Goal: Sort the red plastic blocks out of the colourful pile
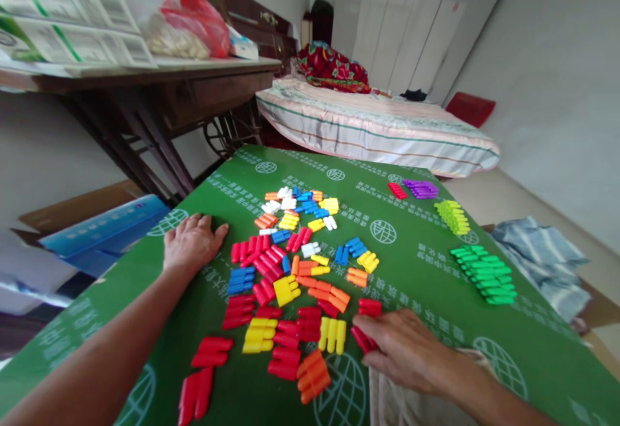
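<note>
My right hand (407, 352) is at the near right side of the loose plastic pieces. My thumb and fingers pinch a shiny red plastic piece with round sticks (361, 339), and it sits low, by the green board with pale globes and writing on it (416, 252). I cannot tell if it touches the board. Just past it is another short red plastic piece (370, 306). On its left is a yellow plastic piece with sticks side by side (332, 335), and nearer to me is a fat orange plastic piece (314, 375).

My left hand (194, 240) rests on the left side of the board, palm down, loose, with the fingers a bit bent. Near it, to the right, is a blue plastic piece (241, 280). Two red plastic pieces lie at the near left, one (212, 352) just past the other (195, 395). Some white plastic pieces (272, 207) are at the far end of the heap.

On the right side, well apart from the heap, are four neat groups. Far back are a small red row (397, 190) and a purple row (421, 188). Then comes a yellow-green row (452, 217), and nearest is a big bright green group (484, 274). A bed with a striped sheet (378, 122) stands past the board.
</note>
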Motion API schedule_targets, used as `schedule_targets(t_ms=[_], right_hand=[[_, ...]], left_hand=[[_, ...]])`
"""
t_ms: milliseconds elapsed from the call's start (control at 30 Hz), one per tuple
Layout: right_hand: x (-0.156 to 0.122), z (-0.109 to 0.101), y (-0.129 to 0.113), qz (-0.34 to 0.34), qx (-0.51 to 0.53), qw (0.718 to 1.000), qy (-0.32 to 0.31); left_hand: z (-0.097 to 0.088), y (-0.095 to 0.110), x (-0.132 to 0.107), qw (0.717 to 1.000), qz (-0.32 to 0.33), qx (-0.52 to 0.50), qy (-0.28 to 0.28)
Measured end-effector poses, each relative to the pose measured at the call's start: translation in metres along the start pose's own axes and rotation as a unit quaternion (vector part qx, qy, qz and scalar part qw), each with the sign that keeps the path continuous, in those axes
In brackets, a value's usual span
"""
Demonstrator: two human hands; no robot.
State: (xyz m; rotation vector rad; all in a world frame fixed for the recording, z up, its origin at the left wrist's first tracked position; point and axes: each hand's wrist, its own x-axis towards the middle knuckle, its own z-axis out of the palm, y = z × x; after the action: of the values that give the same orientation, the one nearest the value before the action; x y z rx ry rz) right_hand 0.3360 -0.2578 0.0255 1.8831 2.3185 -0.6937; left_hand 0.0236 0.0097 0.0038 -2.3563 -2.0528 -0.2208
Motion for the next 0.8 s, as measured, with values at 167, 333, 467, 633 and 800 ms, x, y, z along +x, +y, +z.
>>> schedule_targets(t_ms=[167,333,467,633,800], right_hand=[[0.005,0.003,0.002,-0.029,0.001,0.999,0.015],[0.025,-0.035,0.037,0.096,0.067,0.988,0.103],[0.071,-0.068,0.103,0.255,0.042,0.948,0.187],[0.135,-0.092,0.165,0.349,-0.003,0.915,0.205],[0.185,-0.101,0.181,0.362,-0.016,0.91,0.204]], left_hand=[[0.001,-0.004,0.004,1.0,-0.009,0.005,0.0],[0.006,-0.009,0.009,1.0,-0.016,0.02,0.003],[0.011,-0.014,0.013,0.999,-0.018,0.034,0.006],[0.014,-0.017,0.015,0.997,-0.025,0.068,0.011],[0.017,-0.021,0.017,0.996,-0.034,0.078,0.012]])
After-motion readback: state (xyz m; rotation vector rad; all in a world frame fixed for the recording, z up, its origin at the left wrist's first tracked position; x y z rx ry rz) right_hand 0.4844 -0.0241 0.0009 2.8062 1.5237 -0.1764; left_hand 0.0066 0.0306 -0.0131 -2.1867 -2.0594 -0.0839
